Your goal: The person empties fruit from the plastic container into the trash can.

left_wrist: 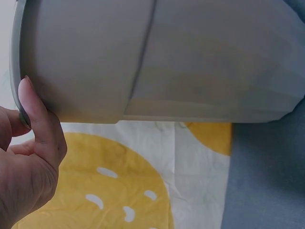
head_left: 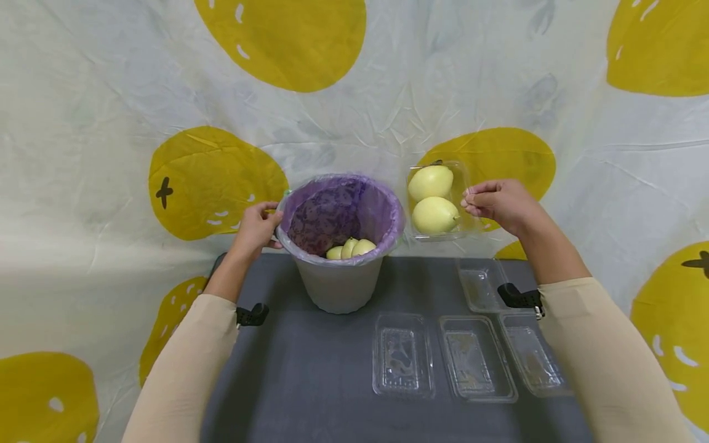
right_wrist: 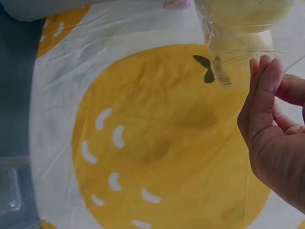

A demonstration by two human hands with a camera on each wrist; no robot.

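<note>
My left hand [head_left: 257, 226] grips the rim of a pale grey bucket [head_left: 338, 286], thumb against its wall in the left wrist view. A purple plastic bag [head_left: 382, 215] lines the bucket and folds over the rim. Inside lie several pale yellow oval fruits [head_left: 364, 247]. Right of the bucket, my right hand [head_left: 501, 203] pinches the edge of a clear plastic container [head_left: 416, 235] between thumb and fingertips. Two pale yellow oval fruits [head_left: 434, 215] sit in that container, one above the other. The right wrist view shows my fingertips [right_wrist: 271, 71] at its clear edge.
Several clear plastic containers [head_left: 402, 389] lie on the right part of the dark grey table [head_left: 299, 381], one partly behind my right sleeve. A white cloth with large yellow fruit prints [head_left: 354, 135] hangs behind the table and around its sides.
</note>
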